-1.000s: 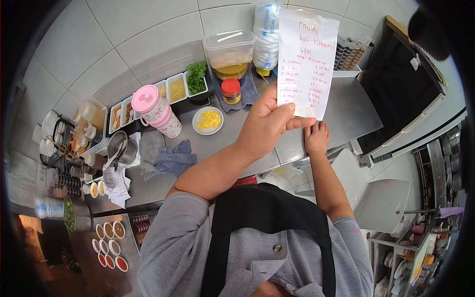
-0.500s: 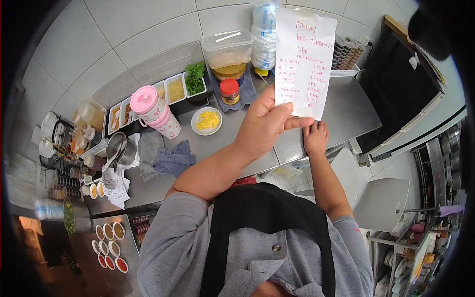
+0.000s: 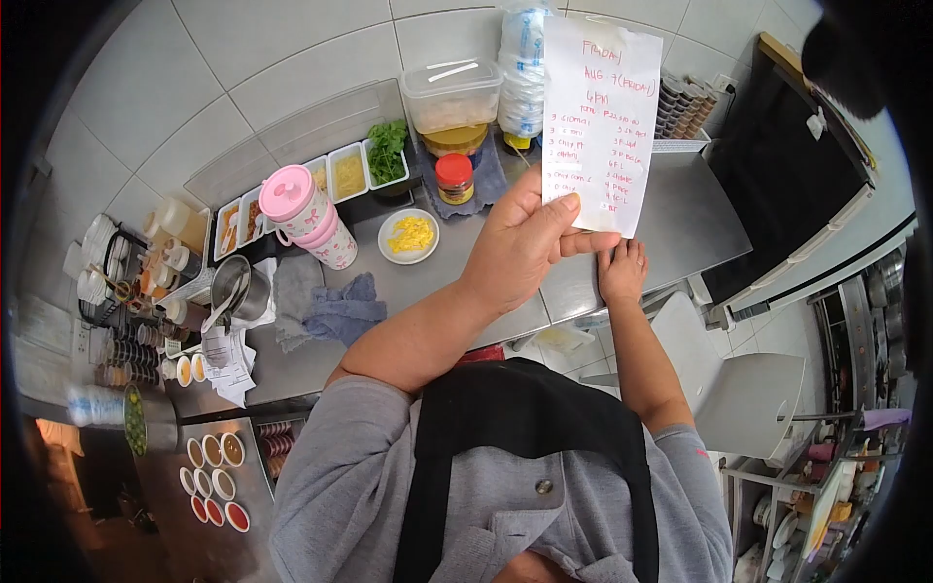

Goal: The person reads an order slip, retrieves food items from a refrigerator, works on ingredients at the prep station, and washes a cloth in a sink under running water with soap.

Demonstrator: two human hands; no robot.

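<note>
Left grip (image 3: 525, 238) pinches your list (image 3: 604, 126) by its lower corner, up over the desk (image 3: 695, 199) — slackened hold could drop it; your right grip (image 3: 622, 272) rests there, holding nothing.

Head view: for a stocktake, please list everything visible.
Handwritten paper: 1, white, right of centre
Counter: 1, steel, middle
Plate: 1, white, on counter
Shredded food: 1 heap, yellow, on plate
Jar: 1, red lid, right of plate
Tub: 1, clear, behind jar
Wrapped stack: 1, white, beside tub
Trays: at least 5, white, along back
Drinkware: count unclear, pink-white, left of plate
Cloths: at least 3, grey, near drinkware and jar
Pots: count unclear, silver, left
Slips: several, white, below pots
Sauce bowls: 9, white, lower left
Containers: many, mixed, far left
Panel: 1, black, right
Shelf wares: many, mixed, far right
Chair: 1, pale grey, right
Apron: 1, black, bottom centre
Left hand: 1, bare, holding paper
Right hand: 1, bare, on counter edge
</note>
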